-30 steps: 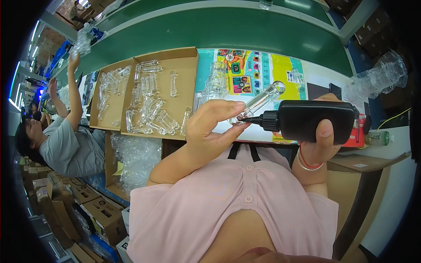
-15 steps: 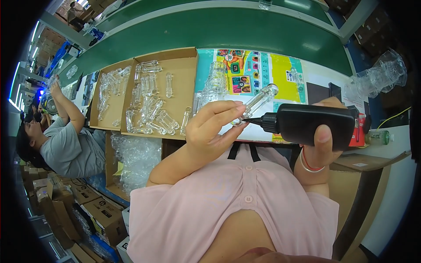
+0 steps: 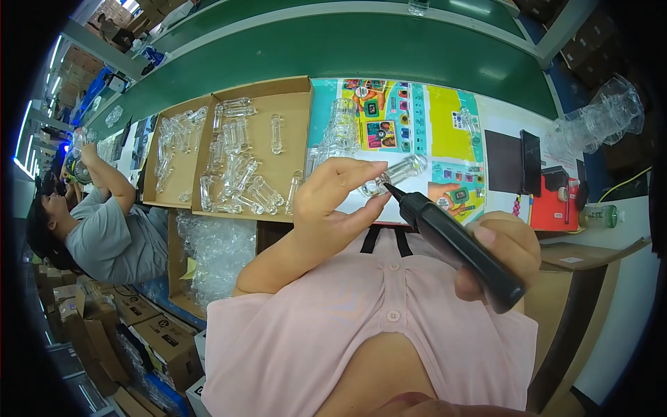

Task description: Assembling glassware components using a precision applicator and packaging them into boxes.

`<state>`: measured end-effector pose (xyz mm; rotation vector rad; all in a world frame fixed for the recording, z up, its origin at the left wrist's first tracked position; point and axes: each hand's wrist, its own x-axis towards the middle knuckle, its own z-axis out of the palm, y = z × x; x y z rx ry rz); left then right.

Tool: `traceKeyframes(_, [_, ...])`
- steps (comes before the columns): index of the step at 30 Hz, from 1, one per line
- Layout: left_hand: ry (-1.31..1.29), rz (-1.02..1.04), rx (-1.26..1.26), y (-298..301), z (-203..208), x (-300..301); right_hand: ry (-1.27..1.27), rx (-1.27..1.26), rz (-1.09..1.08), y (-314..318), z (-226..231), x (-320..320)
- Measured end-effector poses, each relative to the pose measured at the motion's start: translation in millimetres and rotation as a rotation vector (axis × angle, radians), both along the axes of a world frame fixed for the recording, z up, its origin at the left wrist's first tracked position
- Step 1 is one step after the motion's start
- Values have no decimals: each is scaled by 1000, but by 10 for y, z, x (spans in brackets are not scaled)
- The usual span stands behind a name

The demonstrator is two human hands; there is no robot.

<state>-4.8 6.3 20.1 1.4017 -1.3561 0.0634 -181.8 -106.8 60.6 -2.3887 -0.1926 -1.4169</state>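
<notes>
My left hand [image 3: 337, 201] pinches one end of a clear, tube-shaped plastic piece [image 3: 408, 167] between thumb and fingers. Its free end points away to the right. In my right hand [image 3: 513, 249] is a black squeeze bottle [image 3: 451, 243] with a narrow pointed nozzle. The bottle slants down toward me, and its nozzle tip is at the piece's end beside my left fingertips. Whether the tip touches it, or any liquid comes out, I cannot tell. Beyond my left hand, similar clear pieces [image 3: 240, 170] lie in a cardboard tray [image 3: 288, 104].
Left of that tray is a second cardboard tray [image 3: 182, 167] with more clear pieces. Clear parts [image 3: 342, 125] stand on the printed sheet [image 3: 445, 104]. A red item [image 3: 554, 208] and a green-tinted bottle [image 3: 602, 217] lie right. A co-worker [image 3: 104, 229] sits at left.
The black bottle has turned from nearly level to steeply slanted, its rear end now lower and nearer me. My right hand moved down with it. The clear piece's free end dipped slightly.
</notes>
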Motion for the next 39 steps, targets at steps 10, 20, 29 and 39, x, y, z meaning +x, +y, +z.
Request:
traceKeyframes(10, [862, -422, 119, 83, -33, -34, -131, -55, 180, -88, -61, 19])
traceKeyframes(20, [637, -303, 63, 88, -91, 2, -51, -122, 155, -52, -81, -27])
traceKeyframes(29, [315, -103, -18, 57, -130, 28, -49, -102, 118, -102, -106, -20])
traceKeyframes(39, [320, -41, 11, 20, -127, 26, -298, 1015, -18, -130, -228, 255])
